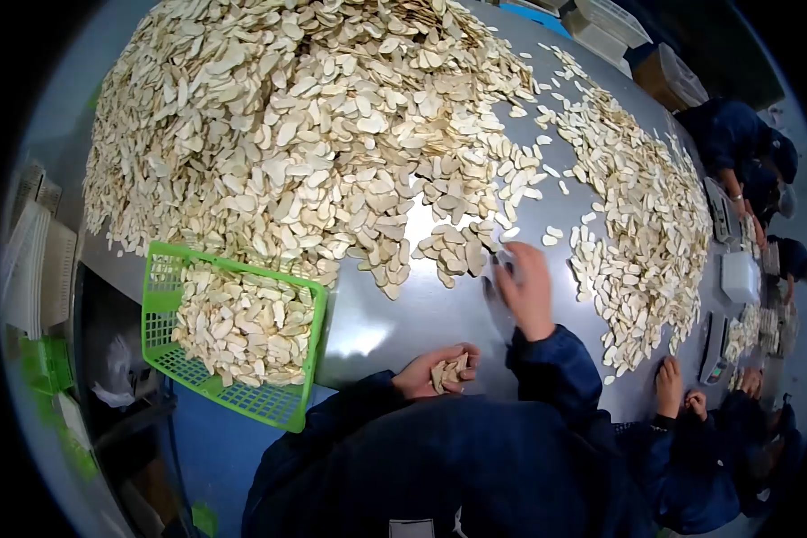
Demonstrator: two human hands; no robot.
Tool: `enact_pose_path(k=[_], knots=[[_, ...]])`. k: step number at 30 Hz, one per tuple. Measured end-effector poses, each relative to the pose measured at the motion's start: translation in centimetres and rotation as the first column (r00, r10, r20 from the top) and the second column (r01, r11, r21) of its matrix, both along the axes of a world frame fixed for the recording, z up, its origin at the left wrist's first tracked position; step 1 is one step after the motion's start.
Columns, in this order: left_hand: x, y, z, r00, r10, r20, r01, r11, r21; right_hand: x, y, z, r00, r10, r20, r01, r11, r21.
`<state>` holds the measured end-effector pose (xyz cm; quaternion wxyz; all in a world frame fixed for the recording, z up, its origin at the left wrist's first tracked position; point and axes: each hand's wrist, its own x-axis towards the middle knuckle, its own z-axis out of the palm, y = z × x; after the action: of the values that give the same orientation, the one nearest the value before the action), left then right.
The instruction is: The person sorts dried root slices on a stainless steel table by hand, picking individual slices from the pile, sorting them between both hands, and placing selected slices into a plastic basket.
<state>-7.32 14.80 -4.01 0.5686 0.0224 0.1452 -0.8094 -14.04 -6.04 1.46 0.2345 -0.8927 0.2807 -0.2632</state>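
Pale dried slices lie in a large heap (pixel 287 134) over the metal table (pixel 377 332). Close to my body, my left hand (pixel 437 371) is curled around a few slices (pixel 448 371). My right hand (pixel 526 287) reaches to the near edge of the heap, just right of a small cluster of slices (pixel 455 251). Its thumb and fingers are apart, and no slice shows between them. A green basket (pixel 316 359) at the left, tilted at the table's edge, holds many slices.
A second spread of slices (pixel 637 197) covers the right side. Co-workers' hands (pixel 668 387) and dark sleeves are at the lower right, others farther up. Scales (pixel 715 348), a white container (pixel 740 277) and stacked trays (pixel 601 31) stand beyond.
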Motion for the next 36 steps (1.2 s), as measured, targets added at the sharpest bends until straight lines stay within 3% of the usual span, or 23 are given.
enact_pose_path(k=[1, 4, 6, 7, 9, 10, 12, 14, 16, 17, 20, 21, 24, 28, 29, 32, 34, 36], knots=[[0.1, -0.2, 0.1, 1.0, 0.003, -0.002, -0.003, 1.0, 0.002, 1.4, 1.2, -0.3, 0.999, 0.05, -0.017, -0.049, 0.996, 0.07], [-0.2, 0.5, -0.2, 0.999, 0.011, 0.041, -0.006, 0.994, -0.112, 4.6, 3.5, -0.5, 0.993, 0.119, -0.01, -0.12, 0.99, -0.068], [-0.4, 0.6, -0.3, 0.984, -0.058, 0.169, 0.082, 0.987, -0.136, 5.1, 3.1, -1.2, 0.985, 0.164, -0.057, -0.169, 0.982, -0.085], [-0.3, 0.7, 0.8, 0.963, -0.062, 0.262, 0.105, 0.982, -0.154, 5.2, 2.6, -1.6, 0.986, 0.169, 0.005, -0.167, 0.98, -0.107], [-0.1, 0.7, 2.0, 0.925, -0.062, 0.375, 0.13, 0.979, -0.158, 4.1, 0.9, -2.2, 0.988, 0.111, 0.109, -0.111, 0.994, -0.009], [-0.1, 0.5, 2.0, 0.955, -0.055, 0.292, 0.087, 0.991, -0.099, 3.3, 0.0, -2.6, 0.983, 0.083, 0.161, -0.092, 0.995, 0.046], [-0.4, -0.3, 1.8, 0.992, -0.032, 0.123, 0.029, 0.999, 0.027, 1.1, -1.8, -2.7, 0.968, -0.111, 0.227, 0.014, 0.92, 0.391], [-0.4, -1.0, 1.5, 1.0, -0.003, -0.007, 0.004, 0.992, 0.13, -1.4, -3.3, -2.0, 0.955, -0.264, 0.135, 0.137, 0.796, 0.589], [0.0, -1.8, 1.1, 0.995, 0.032, -0.096, -0.013, 0.98, 0.197, -3.6, -4.3, -1.9, 0.935, -0.324, 0.145, 0.244, 0.883, 0.401], [0.2, -2.1, -0.2, 0.979, -0.014, -0.203, 0.034, 0.995, 0.096, -4.0, -4.0, -1.9, 0.942, -0.307, 0.137, 0.238, 0.896, 0.374], [0.1, -2.1, 0.1, 0.997, -0.033, 0.067, 0.043, 0.987, -0.157, -4.6, -2.1, -1.1, 0.957, -0.27, 0.105, 0.221, 0.915, 0.337], [0.2, -2.2, 0.6, 0.989, -0.044, 0.14, 0.073, 0.976, -0.204, -4.2, -1.3, -1.3, 0.975, -0.207, 0.083, 0.183, 0.954, 0.237], [0.3, -2.1, 0.9, 0.982, -0.046, 0.185, 0.091, 0.966, -0.243, -1.7, 0.2, -1.9, 0.995, -0.097, -0.004, 0.097, 0.995, 0.002], [0.4, -2.4, 0.2, 0.992, -0.053, 0.114, 0.073, 0.98, -0.183, 2.1, 0.5, -1.2, 0.98, -0.103, -0.172, 0.08, 0.988, -0.135], [0.5, -2.5, 0.3, 0.989, -0.055, 0.134, 0.078, 0.983, -0.168, 2.5, 0.4, -1.5, 0.988, -0.064, -0.137, 0.039, 0.983, -0.177], [0.8, -2.9, 0.3, 0.984, -0.065, 0.165, 0.091, 0.984, -0.152, 1.1, -0.1, -1.5, 0.99, 0.058, -0.128, -0.057, 0.998, 0.011], [0.6, -3.1, -0.1, 0.991, -0.04, 0.127, 0.063, 0.981, -0.183, -0.7, -0.8, -0.3, 0.979, 0.088, -0.183, -0.061, 0.987, 0.147], [0.2, -3.1, 0.0, 0.976, -0.085, 0.2, 0.111, 0.986, -0.123, -3.2, -1.8, 0.6, 0.963, 0.124, -0.241, -0.047, 0.952, 0.302]])
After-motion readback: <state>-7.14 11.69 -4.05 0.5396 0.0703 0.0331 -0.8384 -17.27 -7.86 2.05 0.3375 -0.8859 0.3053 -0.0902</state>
